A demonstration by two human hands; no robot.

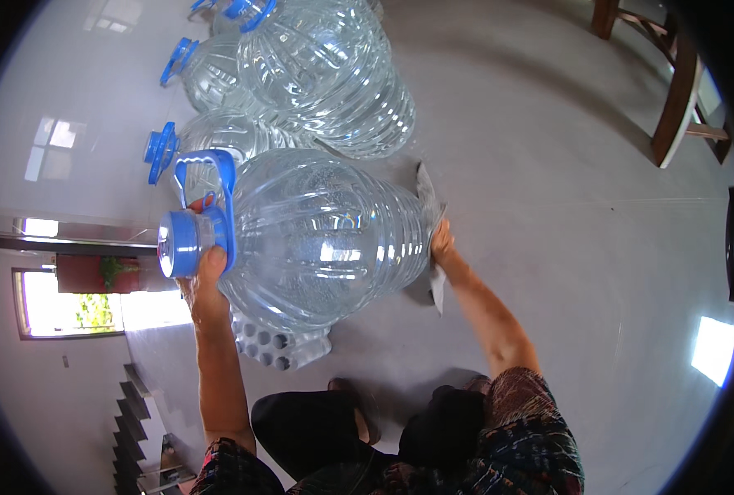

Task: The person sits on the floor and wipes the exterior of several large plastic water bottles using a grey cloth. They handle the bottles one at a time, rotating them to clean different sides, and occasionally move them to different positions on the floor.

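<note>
While both hands' grip holds the jug (326,239), more jugs (326,74) crowd behind.

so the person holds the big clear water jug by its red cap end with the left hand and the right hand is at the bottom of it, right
Nearly. The head view shows the cap is blue, not red. The left hand does hold the jug at that end, and the right hand is at its bottom.

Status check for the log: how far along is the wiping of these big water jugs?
Done: cannot tell which are wiped. In hand: left hand grips the neck of the tipped jug; right hand presses a cloth to its base. Left: three jugs lie behind.
</note>
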